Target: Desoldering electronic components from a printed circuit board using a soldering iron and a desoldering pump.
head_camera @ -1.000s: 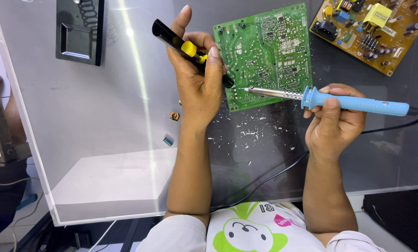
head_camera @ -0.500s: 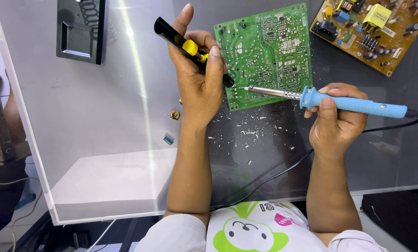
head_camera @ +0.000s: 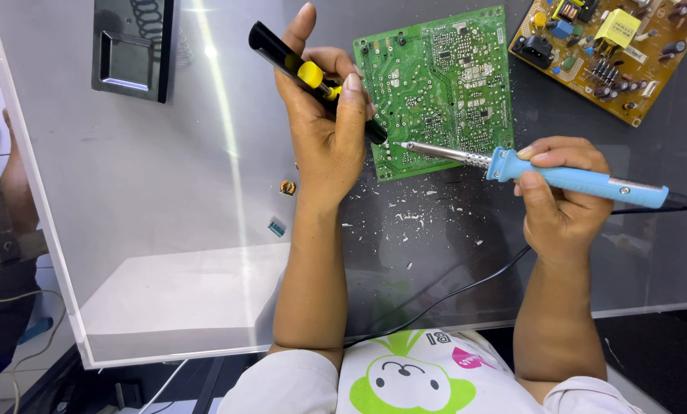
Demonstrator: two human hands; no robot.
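Note:
My left hand (head_camera: 324,126) grips a black and yellow desoldering pump (head_camera: 297,70), its nozzle down at the lower left corner of a green circuit board (head_camera: 439,80). My right hand (head_camera: 562,203) holds a blue-handled soldering iron (head_camera: 573,178) nearly level. The iron's metal tip touches the board right beside the pump's nozzle. The board lies solder side up on a glossy grey worktop (head_camera: 167,230).
A brown circuit board (head_camera: 611,54) with a yellow transformer and capacitors lies at the top right. A black stand (head_camera: 132,46) sits at the top left. Two small loose components (head_camera: 282,205) and solder flecks lie near my left wrist. The iron's black cord (head_camera: 450,295) runs toward me.
Both hands hold nearly still; the iron's tip and the pump's nozzle stay together at the board's lower left corner.

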